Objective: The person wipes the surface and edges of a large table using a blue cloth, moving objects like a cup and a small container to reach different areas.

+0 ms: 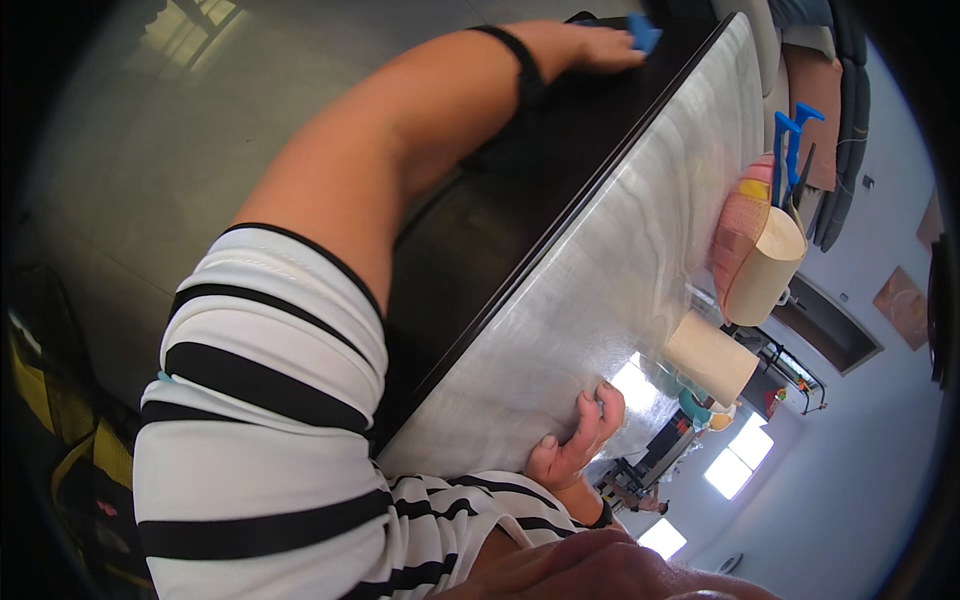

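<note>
My left arm reaches far out along the dark side [480, 217] of a table or cabinet. At its far end my left hand [607, 51] grips a blue cloth [643, 33] against the dark surface. On the grey marble-patterned top [600, 255] rests my right hand [581, 439], fingers bent and spread, with nothing in them. Beyond the right hand, a cream paper roll [712, 358] lies or stands on the top. A pink basket [739, 232] holds another paper roll [765, 262] and blue-handled tools [784, 154], whose kind I cannot tell.
A sofa with a peach cushion [814, 112] stands past the far end of the top. Smooth floor [187, 135] runs along the dark side. A black and yellow bag-like thing [75, 442] is at the lower left. A teal item [694, 409] is behind the paper roll.
</note>
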